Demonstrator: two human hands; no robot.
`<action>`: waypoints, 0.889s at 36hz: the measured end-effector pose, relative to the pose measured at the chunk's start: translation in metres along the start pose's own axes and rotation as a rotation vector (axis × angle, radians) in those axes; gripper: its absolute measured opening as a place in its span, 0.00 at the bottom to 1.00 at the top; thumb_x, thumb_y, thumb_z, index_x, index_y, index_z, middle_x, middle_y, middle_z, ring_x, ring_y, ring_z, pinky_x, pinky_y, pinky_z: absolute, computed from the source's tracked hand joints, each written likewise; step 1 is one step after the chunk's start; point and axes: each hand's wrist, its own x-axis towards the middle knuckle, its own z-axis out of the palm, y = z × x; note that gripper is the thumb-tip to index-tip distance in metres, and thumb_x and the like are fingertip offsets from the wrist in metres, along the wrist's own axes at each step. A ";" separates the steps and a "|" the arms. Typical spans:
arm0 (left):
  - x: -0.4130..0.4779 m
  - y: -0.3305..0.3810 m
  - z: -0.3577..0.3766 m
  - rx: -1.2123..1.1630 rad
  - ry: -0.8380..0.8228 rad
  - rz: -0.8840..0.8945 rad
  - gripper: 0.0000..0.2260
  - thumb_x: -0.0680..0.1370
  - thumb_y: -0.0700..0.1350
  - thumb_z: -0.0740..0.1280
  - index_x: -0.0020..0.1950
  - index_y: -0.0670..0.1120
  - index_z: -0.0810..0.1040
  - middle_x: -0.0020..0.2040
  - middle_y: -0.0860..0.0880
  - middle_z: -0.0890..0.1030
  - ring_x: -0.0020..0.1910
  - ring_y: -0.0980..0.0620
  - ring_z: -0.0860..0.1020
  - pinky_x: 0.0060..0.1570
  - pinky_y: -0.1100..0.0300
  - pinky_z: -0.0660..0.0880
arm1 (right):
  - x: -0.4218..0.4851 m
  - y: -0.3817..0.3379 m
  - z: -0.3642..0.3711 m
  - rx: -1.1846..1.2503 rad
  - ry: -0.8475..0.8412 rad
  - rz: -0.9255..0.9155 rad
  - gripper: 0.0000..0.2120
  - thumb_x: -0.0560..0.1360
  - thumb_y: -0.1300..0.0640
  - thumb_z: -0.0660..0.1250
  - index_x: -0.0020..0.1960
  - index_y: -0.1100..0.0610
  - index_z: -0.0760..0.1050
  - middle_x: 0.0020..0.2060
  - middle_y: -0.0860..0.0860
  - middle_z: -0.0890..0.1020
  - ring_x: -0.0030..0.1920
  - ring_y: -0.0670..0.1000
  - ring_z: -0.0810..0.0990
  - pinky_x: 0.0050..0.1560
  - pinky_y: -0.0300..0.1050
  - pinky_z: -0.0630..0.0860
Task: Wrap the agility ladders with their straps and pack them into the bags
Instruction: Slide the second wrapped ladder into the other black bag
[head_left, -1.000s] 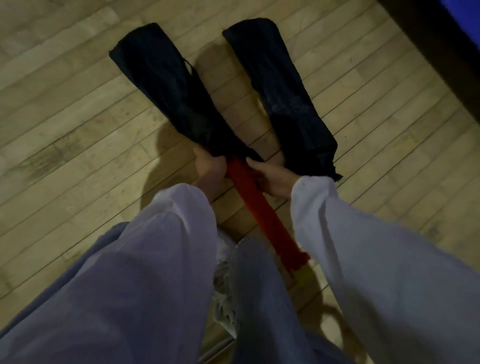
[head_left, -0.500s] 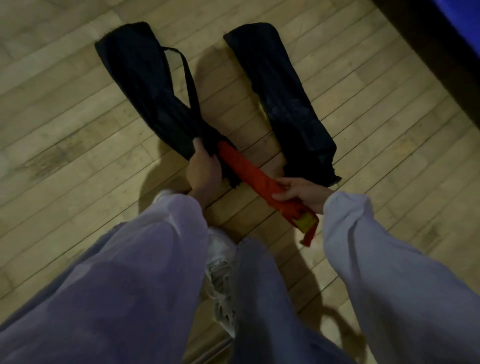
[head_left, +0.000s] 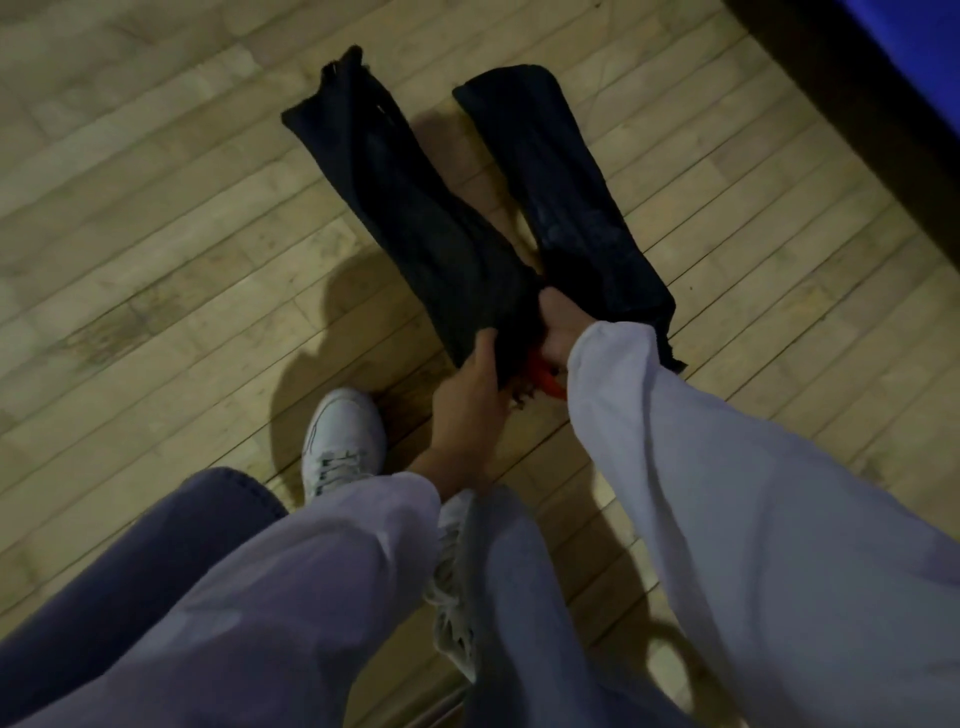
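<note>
While the left hand (head_left: 467, 387) pinches the bag (head_left: 415, 218) at its mouth to keep it open, the right hand (head_left: 560, 330) grips the ladder (head_left: 546, 378), seemingly to push it inside.

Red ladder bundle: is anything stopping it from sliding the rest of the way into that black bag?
Nothing visible does. The left hand grips the black bag at its mouth, the right hand is on the red ladder bundle, whose end alone shows. The second bag lies alongside, not across the opening. The bag's inside is hidden.
</note>
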 end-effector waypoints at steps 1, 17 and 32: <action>0.004 -0.004 -0.001 -0.004 0.011 -0.005 0.26 0.79 0.42 0.65 0.74 0.45 0.58 0.54 0.42 0.80 0.44 0.41 0.80 0.37 0.51 0.76 | -0.001 -0.002 -0.001 -0.144 0.033 -0.050 0.15 0.82 0.53 0.55 0.65 0.58 0.70 0.53 0.56 0.76 0.50 0.58 0.76 0.55 0.55 0.76; 0.051 0.005 0.053 0.006 -0.327 -0.186 0.21 0.79 0.55 0.61 0.67 0.44 0.69 0.60 0.42 0.75 0.55 0.42 0.76 0.52 0.50 0.76 | 0.033 0.010 -0.077 -0.619 0.527 -0.117 0.12 0.79 0.58 0.59 0.38 0.61 0.67 0.39 0.57 0.74 0.41 0.59 0.76 0.37 0.46 0.72; 0.165 -0.044 0.047 -0.716 0.220 -0.672 0.28 0.73 0.43 0.74 0.68 0.39 0.64 0.66 0.42 0.73 0.63 0.43 0.74 0.61 0.50 0.75 | 0.152 -0.064 -0.085 -1.050 0.450 -0.292 0.44 0.72 0.50 0.73 0.78 0.58 0.49 0.74 0.58 0.58 0.72 0.62 0.62 0.67 0.54 0.65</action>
